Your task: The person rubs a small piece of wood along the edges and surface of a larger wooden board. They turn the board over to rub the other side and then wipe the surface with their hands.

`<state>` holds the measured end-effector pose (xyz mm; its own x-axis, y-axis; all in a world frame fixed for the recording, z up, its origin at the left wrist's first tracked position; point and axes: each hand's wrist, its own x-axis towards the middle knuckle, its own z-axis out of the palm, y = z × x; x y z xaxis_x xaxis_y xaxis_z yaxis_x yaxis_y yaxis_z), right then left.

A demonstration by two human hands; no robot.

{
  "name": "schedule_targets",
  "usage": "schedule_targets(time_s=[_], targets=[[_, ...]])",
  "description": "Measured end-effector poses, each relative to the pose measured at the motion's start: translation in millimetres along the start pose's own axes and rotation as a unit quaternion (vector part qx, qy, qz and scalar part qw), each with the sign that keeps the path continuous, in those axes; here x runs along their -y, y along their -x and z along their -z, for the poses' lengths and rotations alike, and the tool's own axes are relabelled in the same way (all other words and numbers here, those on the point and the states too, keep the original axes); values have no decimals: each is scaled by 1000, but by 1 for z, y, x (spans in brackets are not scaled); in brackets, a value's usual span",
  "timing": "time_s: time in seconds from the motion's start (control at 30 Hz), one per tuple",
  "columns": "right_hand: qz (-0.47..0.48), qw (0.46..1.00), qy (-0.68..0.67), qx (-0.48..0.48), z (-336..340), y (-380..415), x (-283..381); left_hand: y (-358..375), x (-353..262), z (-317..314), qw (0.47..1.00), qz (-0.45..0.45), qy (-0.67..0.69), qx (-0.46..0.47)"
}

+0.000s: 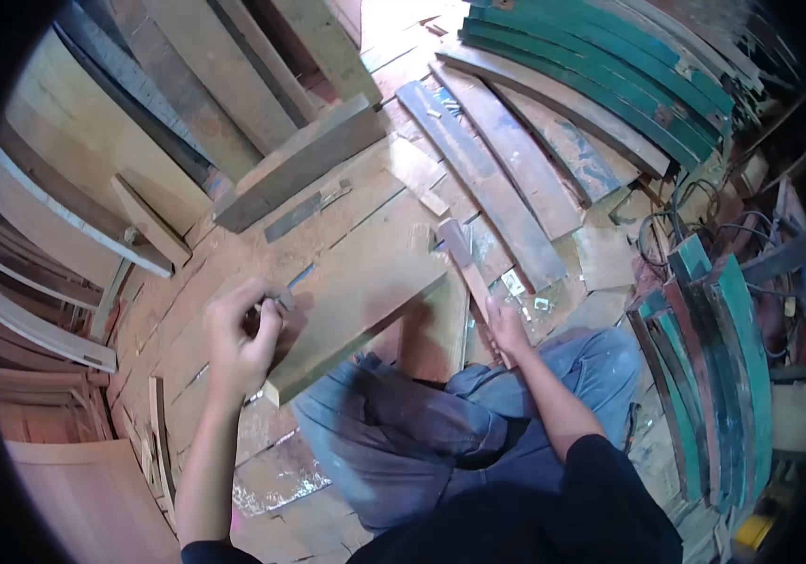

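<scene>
A thick wooden plank (pixel 365 305) lies slanted in front of my crossed legs, its near edge by my knee. My left hand (pixel 245 324) is closed above the plank's left end, thumb and fingers curled together. Something small and dark shows at its fingers, too blurred to name. In my right hand (pixel 506 331) is a narrow, flat wooden bar (pixel 473 277), darker at its far end. The bar points away from me, to the right of the plank. My fingers wrap its near part, over my right leg.
A squared timber block (pixel 299 164) stands beyond the plank. Several loose boards (pixel 483 179) lie ahead, beside stacked green-painted slats (pixel 600 80). More green slats (pixel 704 376) stand at my right, near tangled cables (pixel 680 216). Curved wooden panels (pixel 55 216) lean at the left.
</scene>
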<state>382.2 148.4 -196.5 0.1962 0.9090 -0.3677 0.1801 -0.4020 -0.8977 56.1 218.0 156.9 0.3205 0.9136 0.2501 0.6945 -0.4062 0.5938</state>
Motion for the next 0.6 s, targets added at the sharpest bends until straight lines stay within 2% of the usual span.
schedule_targets(time_s=[0.07, 0.17, 0.3, 0.33, 0.4, 0.43, 0.53, 0.6], targets=[[24, 996, -89, 19, 0, 17, 29, 6, -3, 0, 1000, 19, 15, 15], [-119, 992, -32, 36, 5, -6, 21, 10, 2, 0, 1000, 20, 9, 14], [-30, 996, -3, 80, 16, -1, 31, 15, 6, 1, 1000, 15, 5, 8], [55, 994, 86, 36, 16, 6, 32, 16, 9, 0, 1000, 8, 5, 8], [222, 938, 260, -52, 11, 20, 36, 18, 9, -1, 999, 11, 21, 21], [288, 932, 220, -13, 15, 26, 44, 19, 9, -1, 999, 14, 18, 24], [280, 894, 326, 125, 37, 30, 77, 22, 5, 2, 999, 14, 2, 34], [216, 895, 346, 183, 44, 15, 81, 24, 4, 1, 999, 13, 2, 40]])
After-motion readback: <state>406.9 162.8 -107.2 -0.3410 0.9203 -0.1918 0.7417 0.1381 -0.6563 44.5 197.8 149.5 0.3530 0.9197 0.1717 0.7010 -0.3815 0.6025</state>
